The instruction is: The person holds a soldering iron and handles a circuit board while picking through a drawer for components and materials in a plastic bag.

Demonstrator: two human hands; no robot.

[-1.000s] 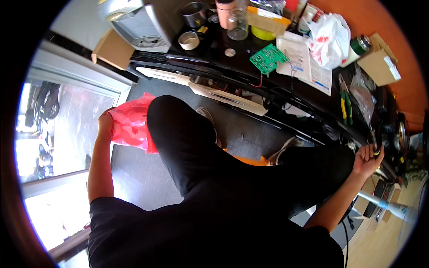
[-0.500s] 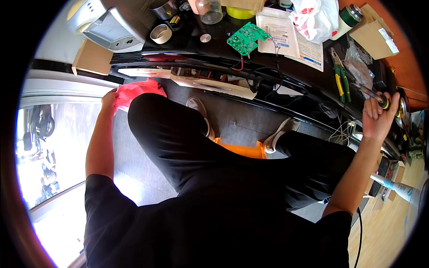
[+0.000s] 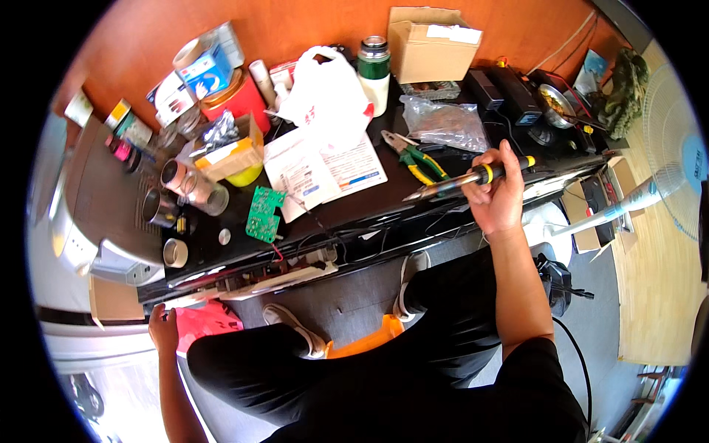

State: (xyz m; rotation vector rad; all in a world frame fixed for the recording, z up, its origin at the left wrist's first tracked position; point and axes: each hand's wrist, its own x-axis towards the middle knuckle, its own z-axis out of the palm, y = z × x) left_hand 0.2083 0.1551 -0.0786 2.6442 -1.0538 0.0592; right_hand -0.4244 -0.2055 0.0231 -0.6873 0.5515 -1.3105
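Note:
My right hand [image 3: 493, 188] is closed on a long pointed tool [image 3: 473, 179] with a black and yellow handle, held above the desk edge. Just beyond it lie green-yellow pliers [image 3: 422, 164] and a clear plastic bag [image 3: 443, 124]. My left hand [image 3: 163, 327] is low at the left, fingers partly curled beside a red plastic bag [image 3: 208, 319]; whether it grips the bag is unclear. A green circuit board [image 3: 262, 214] with wires rests near papers [image 3: 354, 166] on the desk.
The black desk [image 3: 354, 214] holds jars, a white bag [image 3: 325, 103], boxes, a thermos [image 3: 373, 81] and a metal bowl. A grey appliance [image 3: 100, 221] stands left, a fan [image 3: 690, 159] right. An orange object [image 3: 365, 340] lies between my feet; a cable [image 3: 576, 347] hangs at right.
The view has swung toward the desk. My right hand has lifted the tool from the right edge to over the desk front. The red bag and left hand now appear lower.

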